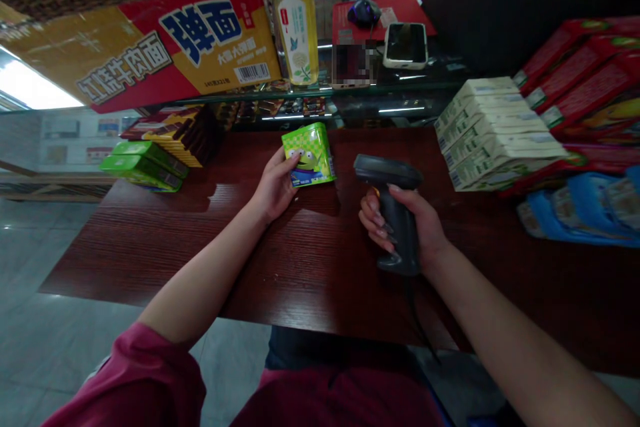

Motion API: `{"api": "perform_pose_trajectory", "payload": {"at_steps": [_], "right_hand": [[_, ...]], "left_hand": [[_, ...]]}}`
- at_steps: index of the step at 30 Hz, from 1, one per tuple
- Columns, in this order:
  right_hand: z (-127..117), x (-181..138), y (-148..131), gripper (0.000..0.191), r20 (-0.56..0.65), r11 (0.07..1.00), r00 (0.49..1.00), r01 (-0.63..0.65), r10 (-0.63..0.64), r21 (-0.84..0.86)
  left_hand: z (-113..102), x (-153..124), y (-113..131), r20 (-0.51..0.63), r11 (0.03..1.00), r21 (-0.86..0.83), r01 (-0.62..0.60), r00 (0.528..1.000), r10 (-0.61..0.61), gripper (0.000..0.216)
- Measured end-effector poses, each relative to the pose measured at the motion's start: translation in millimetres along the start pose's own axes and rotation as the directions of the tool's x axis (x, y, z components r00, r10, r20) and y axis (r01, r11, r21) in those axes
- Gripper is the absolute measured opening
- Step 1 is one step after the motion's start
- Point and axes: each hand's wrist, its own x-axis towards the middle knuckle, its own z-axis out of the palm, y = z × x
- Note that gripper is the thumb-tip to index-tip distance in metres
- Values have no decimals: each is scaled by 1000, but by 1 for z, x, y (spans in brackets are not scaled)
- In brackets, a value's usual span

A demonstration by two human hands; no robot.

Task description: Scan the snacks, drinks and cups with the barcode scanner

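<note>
Head view: scanner [404, 230] over wood-grained counter [300, 267], grey tiles [30, 340] below.

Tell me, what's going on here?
Someone's left hand is holding a green pack over a counter, while the right hand grips a scanner with its head facing the pack. The pack and the scanner are apart. More green packs sit on the left, by some brown boxes, and white cartons stand on the right.
</note>
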Motion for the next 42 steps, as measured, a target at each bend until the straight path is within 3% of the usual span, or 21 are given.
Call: {"api": "perform_pose_trajectory", "payload": {"at_steps": [11, 21, 26, 29, 35, 38, 42], "right_hand": [[-14, 1, 1, 35, -27, 999, 999, 30, -30, -20], [-20, -2, 2, 38, 97, 998, 994, -40, 44, -43], [-20, -7, -2, 38, 76, 997, 997, -9, 14, -74], [-28, -21, -10, 42, 97, 991, 994, -45, 58, -128], [-58, -74, -35, 44, 79, 973, 984, -145, 161, -182], [-68, -90, -41, 44, 60, 976, 988, -132, 144, -175], [-73, -91, -41, 45, 40, 983, 992, -113, 119, -144]], "left_hand": [[8, -3, 1, -73, 999, 31, 19, 997, -17, 33], [11, -3, 0, -45, 1000, 19, -18, 999, 18, 53], [13, -2, -8, -26, 976, 169, -139, 989, 145, 56], [20, 2, -15, 58, 913, 347, -215, 977, 207, 51], [58, 36, -41, 225, 753, 554, -355, 935, 275, 45], [92, 67, -59, 234, 693, 597, -403, 914, 331, 44], [135, 109, -83, 224, 640, 638, -428, 899, 377, 42]]}}
